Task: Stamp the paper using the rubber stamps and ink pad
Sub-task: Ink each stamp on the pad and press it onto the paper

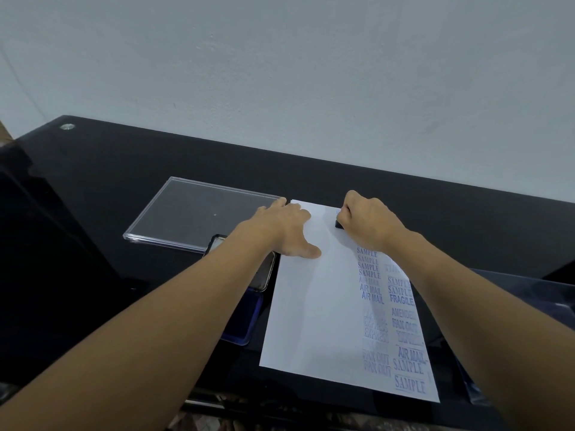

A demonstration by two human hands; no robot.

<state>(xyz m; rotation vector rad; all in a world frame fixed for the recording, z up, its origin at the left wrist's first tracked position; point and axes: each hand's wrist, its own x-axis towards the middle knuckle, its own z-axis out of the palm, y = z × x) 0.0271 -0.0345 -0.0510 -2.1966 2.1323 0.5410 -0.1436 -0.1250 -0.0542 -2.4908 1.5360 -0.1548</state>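
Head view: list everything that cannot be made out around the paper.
- Rubber stamp: the right hand wraps it; only a dark corner shows, so its wording is hidden.
- Ink pad: the left forearm crosses it and hides most of it.
- Prints on the paper: some lie under the right forearm; several middle ones are smeared and unreadable.
- Clear plastic case: cut off by the right frame edge.

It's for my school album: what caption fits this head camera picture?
Right hand presses a black stamp onto the paper while the left hand holds it flat.
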